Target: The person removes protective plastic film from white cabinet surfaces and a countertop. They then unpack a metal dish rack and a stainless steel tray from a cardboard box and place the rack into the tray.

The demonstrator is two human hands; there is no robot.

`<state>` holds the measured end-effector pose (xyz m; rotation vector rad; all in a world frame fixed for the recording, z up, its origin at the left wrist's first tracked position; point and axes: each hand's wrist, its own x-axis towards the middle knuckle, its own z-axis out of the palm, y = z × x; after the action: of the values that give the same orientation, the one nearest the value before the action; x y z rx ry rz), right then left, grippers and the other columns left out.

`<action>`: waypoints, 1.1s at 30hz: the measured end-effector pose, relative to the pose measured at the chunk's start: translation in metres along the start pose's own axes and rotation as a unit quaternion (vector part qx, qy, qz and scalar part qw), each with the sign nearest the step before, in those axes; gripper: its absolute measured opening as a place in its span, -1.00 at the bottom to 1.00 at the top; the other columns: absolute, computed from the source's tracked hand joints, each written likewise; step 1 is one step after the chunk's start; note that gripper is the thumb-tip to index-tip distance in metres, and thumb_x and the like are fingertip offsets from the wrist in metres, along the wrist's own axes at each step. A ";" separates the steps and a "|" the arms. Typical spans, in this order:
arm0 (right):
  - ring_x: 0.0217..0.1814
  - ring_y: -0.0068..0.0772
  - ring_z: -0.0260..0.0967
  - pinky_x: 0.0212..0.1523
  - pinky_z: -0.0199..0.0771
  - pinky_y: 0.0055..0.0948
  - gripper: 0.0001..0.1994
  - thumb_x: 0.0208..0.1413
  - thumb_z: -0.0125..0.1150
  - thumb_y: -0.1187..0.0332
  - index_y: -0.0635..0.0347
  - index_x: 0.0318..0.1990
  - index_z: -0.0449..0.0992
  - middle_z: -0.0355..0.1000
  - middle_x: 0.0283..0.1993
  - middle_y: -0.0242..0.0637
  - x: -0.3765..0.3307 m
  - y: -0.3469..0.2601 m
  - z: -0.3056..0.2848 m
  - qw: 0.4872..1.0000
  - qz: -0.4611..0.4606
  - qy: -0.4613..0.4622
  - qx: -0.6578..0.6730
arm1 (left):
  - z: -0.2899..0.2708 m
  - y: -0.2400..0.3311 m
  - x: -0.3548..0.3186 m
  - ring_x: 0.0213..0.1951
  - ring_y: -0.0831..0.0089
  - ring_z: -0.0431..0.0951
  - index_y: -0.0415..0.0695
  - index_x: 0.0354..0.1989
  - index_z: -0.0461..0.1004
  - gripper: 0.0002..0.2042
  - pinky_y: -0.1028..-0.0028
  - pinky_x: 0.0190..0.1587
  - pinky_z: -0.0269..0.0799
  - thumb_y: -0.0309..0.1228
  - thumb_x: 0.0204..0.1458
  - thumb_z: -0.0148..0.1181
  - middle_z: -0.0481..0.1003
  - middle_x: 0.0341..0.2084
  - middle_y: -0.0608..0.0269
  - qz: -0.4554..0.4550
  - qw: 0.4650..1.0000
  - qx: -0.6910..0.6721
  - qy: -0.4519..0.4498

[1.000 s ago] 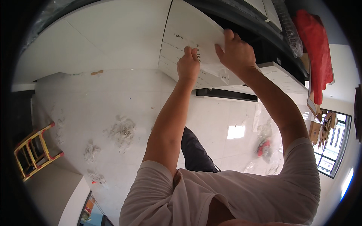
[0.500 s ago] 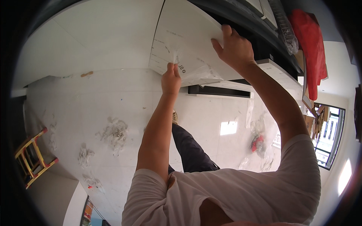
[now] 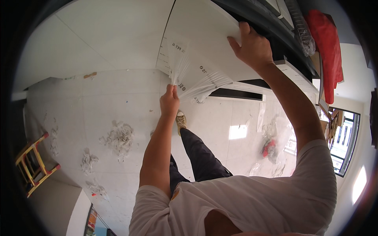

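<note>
A clear printed protective film (image 3: 185,80) is stretched in folds from the lower part of a pale cabinet panel (image 3: 204,31). My left hand (image 3: 169,101) pinches the gathered film just below the panel's lower edge. The film's right part still lies against the panel near its bottom corner. My right hand (image 3: 254,45) rests on the panel's right edge, fingers hooked over it and thumb on the face. Behind that edge is a dark opening.
Crumpled film scraps (image 3: 119,137) lie on the pale floor at left, with more plastic (image 3: 271,145) at right. A yellow and red ladder (image 3: 33,163) stands far left. Red cloth (image 3: 323,51) hangs at upper right. Below the panel runs a dark recess (image 3: 236,94).
My left hand has pulled down and slightly left, drawing the film away from the panel's lower part. The right hand stays on the panel's edge, shifted a little right.
</note>
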<state>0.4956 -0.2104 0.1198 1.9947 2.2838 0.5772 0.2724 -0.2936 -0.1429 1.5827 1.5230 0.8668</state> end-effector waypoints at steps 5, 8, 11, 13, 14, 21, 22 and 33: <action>-0.64 -0.23 0.47 -0.68 0.52 -0.43 -0.55 0.04 0.24 0.12 0.29 -0.13 0.24 0.42 -0.56 -0.14 0.004 0.003 0.004 0.999 -0.031 0.023 -0.003 | -0.008 -0.030 -0.033 -0.51 -0.12 0.48 -0.08 -0.32 0.28 -0.89 0.07 -0.55 0.32 -0.35 0.19 0.02 0.45 -0.65 -0.04 -0.018 1.000 0.009 -0.009; -0.62 -0.19 0.48 -0.64 0.54 -0.40 -0.55 0.04 0.24 0.11 0.28 -0.13 0.25 0.43 -0.56 -0.14 0.003 -0.001 0.002 0.999 -0.020 0.010 -0.044 | -0.017 -0.061 -0.058 -0.51 -0.13 0.48 -0.09 -0.33 0.28 -0.89 0.07 -0.55 0.31 -0.35 0.19 0.01 0.44 -0.65 -0.07 -0.025 1.000 0.012 -0.009; -0.60 -0.17 0.49 -0.63 0.55 -0.35 -0.59 0.03 0.24 0.11 0.22 -0.20 0.23 0.45 -0.53 -0.14 0.004 0.001 0.004 0.999 -0.023 0.018 -0.023 | -0.038 -0.085 -0.085 -0.50 -0.15 0.47 -0.09 -0.32 0.28 -0.88 0.07 -0.55 0.32 -0.34 0.20 0.00 0.44 -0.65 -0.08 -0.057 0.997 0.043 -0.042; -0.60 -0.15 0.49 -0.63 0.56 -0.33 -0.58 0.04 0.23 0.11 0.23 -0.19 0.23 0.45 -0.53 -0.12 0.000 0.004 0.008 0.999 -0.027 0.031 -0.028 | -0.057 -0.113 -0.115 -0.49 -0.17 0.46 -0.09 -0.32 0.29 -0.88 0.06 -0.54 0.32 -0.33 0.21 -0.01 0.44 -0.64 -0.09 -0.078 0.993 0.066 -0.063; -0.60 -0.14 0.50 -0.62 0.56 -0.32 -0.58 0.04 0.22 0.10 0.23 -0.19 0.23 0.46 -0.54 -0.11 0.002 0.004 0.010 0.998 -0.032 0.040 -0.032 | -0.064 -0.135 -0.135 -0.48 -0.18 0.46 -0.09 -0.32 0.29 -0.87 0.06 -0.54 0.32 -0.33 0.21 -0.02 0.44 -0.64 -0.09 -0.083 0.992 0.072 -0.062; -0.44 -0.04 0.52 -0.51 0.57 -0.26 -0.47 0.04 0.23 0.02 0.25 -0.03 0.28 0.48 -0.42 -0.01 0.007 -0.007 0.011 0.993 -0.024 0.062 -0.100 | -0.164 -0.337 -0.317 -0.14 0.06 0.52 -0.19 -0.03 0.38 -0.77 0.25 -0.21 0.46 -0.38 0.20 -0.02 0.50 -0.14 -0.11 -0.133 0.955 0.258 -0.054; -0.44 -0.03 0.52 -0.51 0.57 -0.22 -0.45 0.05 0.21 -0.02 0.26 -0.01 0.27 0.49 -0.42 0.01 0.008 -0.002 0.018 0.990 -0.031 0.087 -0.104 | -0.214 -0.347 -0.344 -0.04 0.24 0.46 -0.29 0.09 0.33 -0.68 0.34 -0.03 0.40 -0.42 0.21 -0.07 0.42 0.03 -0.03 -0.381 0.923 0.042 0.030; -0.26 0.09 0.50 -0.33 0.62 -0.20 -0.43 0.02 0.24 0.20 0.36 0.05 0.14 0.43 -0.22 0.14 -0.012 -0.043 -0.019 0.995 0.062 -0.075 0.022 | -0.219 -0.292 -0.233 0.14 0.10 0.30 -0.06 -0.32 0.58 -0.53 0.07 0.00 0.36 0.11 -0.18 0.29 0.28 0.14 -0.03 -0.290 0.876 0.378 -0.067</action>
<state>0.4515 -0.2310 0.1212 2.1337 2.1156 0.3748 -0.0728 -0.5121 -0.2861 1.4707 2.2071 -0.2196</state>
